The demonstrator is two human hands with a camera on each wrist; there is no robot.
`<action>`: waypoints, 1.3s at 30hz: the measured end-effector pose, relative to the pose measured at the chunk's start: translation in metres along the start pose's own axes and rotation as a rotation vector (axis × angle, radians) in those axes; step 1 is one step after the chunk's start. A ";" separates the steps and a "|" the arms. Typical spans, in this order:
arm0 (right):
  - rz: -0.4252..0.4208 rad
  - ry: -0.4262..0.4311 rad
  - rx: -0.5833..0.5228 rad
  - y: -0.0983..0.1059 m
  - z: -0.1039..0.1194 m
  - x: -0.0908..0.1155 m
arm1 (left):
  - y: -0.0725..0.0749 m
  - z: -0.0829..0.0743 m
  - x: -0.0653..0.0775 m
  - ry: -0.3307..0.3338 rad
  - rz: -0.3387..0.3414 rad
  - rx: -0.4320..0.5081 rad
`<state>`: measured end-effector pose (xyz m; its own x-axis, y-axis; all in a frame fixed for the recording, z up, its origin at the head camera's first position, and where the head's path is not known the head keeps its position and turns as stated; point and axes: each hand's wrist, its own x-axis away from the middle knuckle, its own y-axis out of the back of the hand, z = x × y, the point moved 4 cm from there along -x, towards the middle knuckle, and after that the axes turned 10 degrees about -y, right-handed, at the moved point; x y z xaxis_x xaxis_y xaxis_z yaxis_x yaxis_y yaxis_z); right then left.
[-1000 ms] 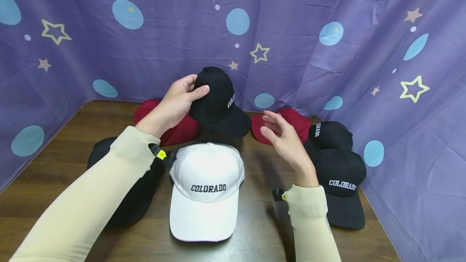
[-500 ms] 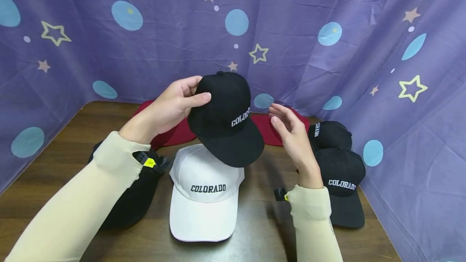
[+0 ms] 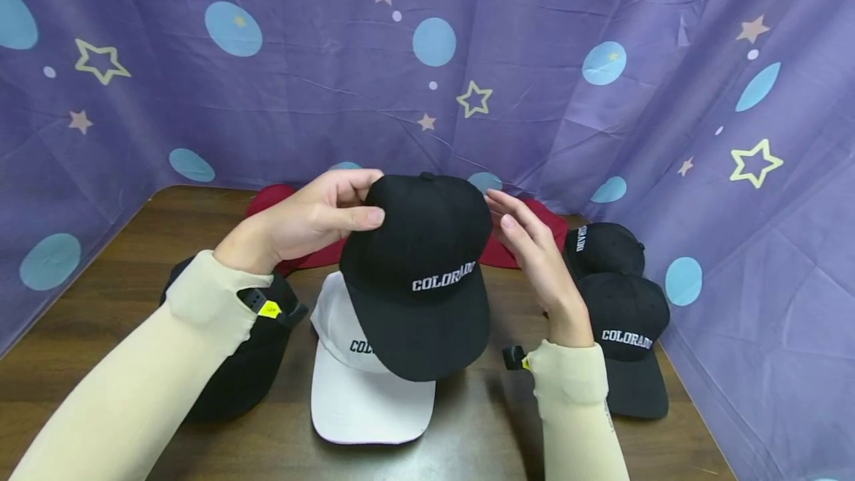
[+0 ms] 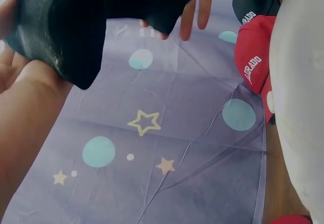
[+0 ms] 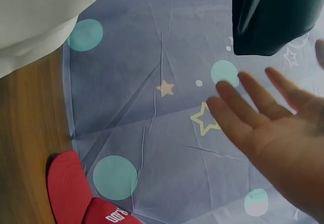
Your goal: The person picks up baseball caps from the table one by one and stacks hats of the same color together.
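My left hand (image 3: pixel 314 214) pinches the left side of a black baseball cap (image 3: pixel 427 243) between thumb and fingers, holding it up with its brim tilted down toward me and white COLORADO lettering in front. In the head view this cap overlaps a white COLORADO cap (image 3: pixel 364 407) on the table. My right hand (image 3: pixel 534 251) is raised at the held cap's right side, fingers extended and holding nothing. The right wrist view shows the right hand (image 5: pixel 268 123) just apart from the black cap (image 5: pixel 273 16). In the left wrist view the black cap (image 4: pixel 55 27) hides part of the left fingers.
Behind the hands lie two red caps, one at left (image 3: pixel 270 200) and one at right (image 3: pixel 548 221). Two black caps, a rear one (image 3: pixel 608 247) and a front one (image 3: pixel 624 318), sit at the table's right. Another black cap (image 3: pixel 247 370) lies under my left forearm. A purple curtain (image 3: pixel 300 95) surrounds the table (image 3: pixel 481 429).
My left hand has brought the black cap down and toward me, over the white cap, turning its lettering to the front. The right hand has shifted slightly, and the held cap is now close to it.
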<state>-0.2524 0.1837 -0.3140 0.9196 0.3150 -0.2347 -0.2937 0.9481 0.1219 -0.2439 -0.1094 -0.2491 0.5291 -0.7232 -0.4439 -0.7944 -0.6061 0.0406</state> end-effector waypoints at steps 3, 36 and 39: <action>0.064 0.033 -0.015 -0.003 0.001 0.001 | -0.003 0.002 0.001 0.008 0.042 0.005; 0.211 0.041 -0.145 -0.012 -0.005 0.006 | 0.013 0.034 0.025 0.202 -0.037 -0.036; 0.216 0.012 -0.155 -0.014 -0.005 0.005 | 0.015 0.033 0.029 0.227 -0.063 -0.081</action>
<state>-0.2451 0.1724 -0.3220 0.8282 0.5108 -0.2308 -0.5204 0.8536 0.0216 -0.2509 -0.1284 -0.2910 0.6380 -0.7331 -0.2356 -0.7356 -0.6707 0.0951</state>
